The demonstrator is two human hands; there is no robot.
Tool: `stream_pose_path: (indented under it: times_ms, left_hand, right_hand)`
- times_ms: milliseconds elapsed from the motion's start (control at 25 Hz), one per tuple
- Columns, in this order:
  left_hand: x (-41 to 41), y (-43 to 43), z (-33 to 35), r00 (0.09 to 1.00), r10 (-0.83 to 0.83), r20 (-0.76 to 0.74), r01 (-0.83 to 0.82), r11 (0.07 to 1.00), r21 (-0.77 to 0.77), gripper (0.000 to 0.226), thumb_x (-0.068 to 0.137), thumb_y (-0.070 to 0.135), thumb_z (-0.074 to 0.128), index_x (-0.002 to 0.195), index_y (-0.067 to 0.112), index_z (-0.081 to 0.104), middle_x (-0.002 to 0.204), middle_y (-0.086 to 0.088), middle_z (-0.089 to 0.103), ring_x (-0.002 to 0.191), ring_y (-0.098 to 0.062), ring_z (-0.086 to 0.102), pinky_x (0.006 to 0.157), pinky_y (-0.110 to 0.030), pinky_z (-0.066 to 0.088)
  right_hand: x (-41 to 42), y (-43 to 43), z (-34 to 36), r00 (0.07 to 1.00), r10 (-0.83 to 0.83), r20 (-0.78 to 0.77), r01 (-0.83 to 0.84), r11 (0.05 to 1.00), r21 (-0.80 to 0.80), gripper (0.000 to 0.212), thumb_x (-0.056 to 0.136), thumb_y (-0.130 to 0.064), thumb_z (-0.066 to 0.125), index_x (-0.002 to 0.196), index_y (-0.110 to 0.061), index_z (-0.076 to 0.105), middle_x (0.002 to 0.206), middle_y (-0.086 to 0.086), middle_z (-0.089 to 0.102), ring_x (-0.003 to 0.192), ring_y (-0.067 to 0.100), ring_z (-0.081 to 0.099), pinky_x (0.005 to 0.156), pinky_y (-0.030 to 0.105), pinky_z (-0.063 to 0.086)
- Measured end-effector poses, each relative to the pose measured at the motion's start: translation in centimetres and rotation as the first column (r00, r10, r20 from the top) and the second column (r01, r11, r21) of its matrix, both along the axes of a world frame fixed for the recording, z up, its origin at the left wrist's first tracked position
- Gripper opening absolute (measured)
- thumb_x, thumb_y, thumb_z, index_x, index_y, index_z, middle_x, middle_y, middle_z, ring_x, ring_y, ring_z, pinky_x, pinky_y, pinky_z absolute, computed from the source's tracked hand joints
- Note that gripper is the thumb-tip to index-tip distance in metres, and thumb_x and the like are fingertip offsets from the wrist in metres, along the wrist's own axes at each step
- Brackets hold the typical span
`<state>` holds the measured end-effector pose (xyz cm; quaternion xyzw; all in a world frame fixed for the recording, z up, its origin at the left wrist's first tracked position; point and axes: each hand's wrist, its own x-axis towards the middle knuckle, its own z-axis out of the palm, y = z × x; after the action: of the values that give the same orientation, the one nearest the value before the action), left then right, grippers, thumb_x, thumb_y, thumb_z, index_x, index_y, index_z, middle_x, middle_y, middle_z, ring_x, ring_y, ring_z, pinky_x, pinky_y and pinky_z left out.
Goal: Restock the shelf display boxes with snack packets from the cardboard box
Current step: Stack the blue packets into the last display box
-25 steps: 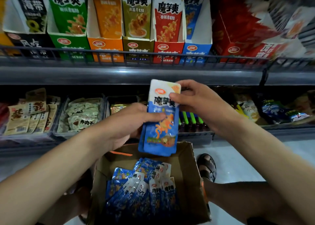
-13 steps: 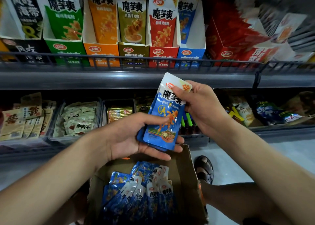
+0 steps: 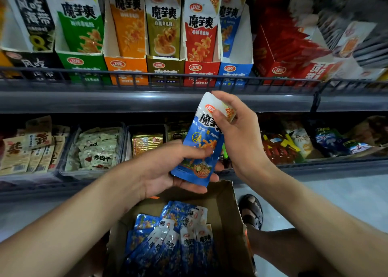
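R hand (image 3: 241, 136) pinches top of blue snack pkts (image 3: 197, 144), L hand (image 3: 165, 171) grips bottom; stack raised since 1 s ago, nearer blue display box (image 3: 235, 71). Prob. insert next.

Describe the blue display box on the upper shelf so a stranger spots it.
On the upper shelf, behind the dark wire rail, tall open-topped boxes stand in a row. The blue display box sits between the red display box and the tilted red carton. It alone has a blue front, with white inner wall showing.
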<state>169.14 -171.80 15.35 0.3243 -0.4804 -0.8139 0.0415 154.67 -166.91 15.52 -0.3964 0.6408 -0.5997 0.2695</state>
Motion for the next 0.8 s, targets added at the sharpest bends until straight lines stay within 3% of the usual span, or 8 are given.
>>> stream_pose_path:
  times_ms: [120, 240, 360, 520, 640, 800]
  left_hand:
    - [-0.2, 0.1, -0.1, 0.999, 0.03, 0.024, -0.029, 0.997, -0.074, 0.028, 0.09, 0.026, 0.061, 0.113, 0.01, 0.063, 0.097, -0.012, 0.075, 0.082, -0.023, 0.072, 0.063, -0.036, 0.06]
    - [-0.2, -0.1, 0.0, 0.997, 0.067, 0.037, -0.063, 0.993, -0.099, 0.031, 0.091, 0.024, 0.061, 0.118, 0.008, 0.06, 0.101, -0.013, 0.074, 0.093, -0.028, 0.072, 0.077, -0.045, 0.06]
    - [-0.3, -0.1, 0.0, 0.994, 0.109, 0.025, -0.106, 0.988, -0.11, 0.025, 0.092, 0.018, 0.061, 0.114, 0.007, 0.061, 0.101, -0.013, 0.074, 0.096, -0.03, 0.071, 0.087, -0.052, 0.055]
    - [-0.5, -0.1, -0.5, 0.997, 0.079, 0.025, -0.069, 0.96, -0.27, 0.024, 0.093, 0.029, 0.06, 0.11, 0.012, 0.063, 0.097, -0.008, 0.075, 0.088, -0.023, 0.072, 0.075, -0.044, 0.06]
    - [-0.9, -0.3, -1.1, 0.993, 0.073, 0.095, -0.018, 0.875, -0.484, 0.018, 0.097, 0.031, 0.055, 0.106, 0.018, 0.061, 0.089, -0.004, 0.069, 0.082, -0.018, 0.068, 0.067, -0.039, 0.06]
    - [-1.5, -0.8, -1.6, 0.973, 0.079, 0.216, 0.104, 0.687, -0.719, 0.011, 0.099, 0.032, 0.05, 0.106, 0.025, 0.056, 0.087, 0.002, 0.063, 0.084, -0.019, 0.066, 0.065, -0.039, 0.061]
  right_hand:
    - [-0.1, -0.2, -0.6, 0.999, 0.013, -0.041, -0.011, 0.999, 0.038, 0.028, 0.098, -0.015, 0.057, 0.121, -0.031, 0.061, 0.118, 0.002, 0.063, 0.105, 0.018, 0.065, 0.087, 0.046, 0.057]
    - [0.1, -0.1, -0.6, 0.998, 0.037, -0.043, -0.034, 0.998, 0.057, 0.028, 0.092, -0.033, 0.058, 0.117, -0.046, 0.056, 0.125, 0.009, 0.054, 0.113, 0.024, 0.059, 0.089, 0.045, 0.056]
    - [0.2, 0.0, -0.5, 0.998, 0.043, -0.046, -0.042, 0.998, 0.037, 0.034, 0.094, -0.025, 0.061, 0.118, -0.046, 0.05, 0.126, 0.009, 0.049, 0.113, 0.024, 0.058, 0.088, 0.044, 0.056]
    - [0.8, 0.2, -0.5, 0.997, 0.028, -0.071, -0.026, 0.999, 0.029, 0.038, 0.095, -0.023, 0.062, 0.124, -0.042, 0.044, 0.123, 0.003, 0.045, 0.113, 0.02, 0.056, 0.087, 0.041, 0.057]
    - [0.7, 0.6, -0.3, 0.999, 0.036, 0.032, -0.037, 0.998, 0.048, 0.037, 0.095, -0.033, 0.061, 0.127, -0.036, 0.043, 0.118, 0.005, 0.054, 0.108, 0.02, 0.06, 0.086, 0.045, 0.057]
    - [0.5, 0.6, 0.0, 0.984, 0.026, 0.179, -0.04, 0.997, 0.071, 0.038, 0.096, -0.034, 0.06, 0.13, -0.034, 0.043, 0.118, -0.002, 0.058, 0.11, 0.012, 0.061, 0.09, 0.035, 0.057]
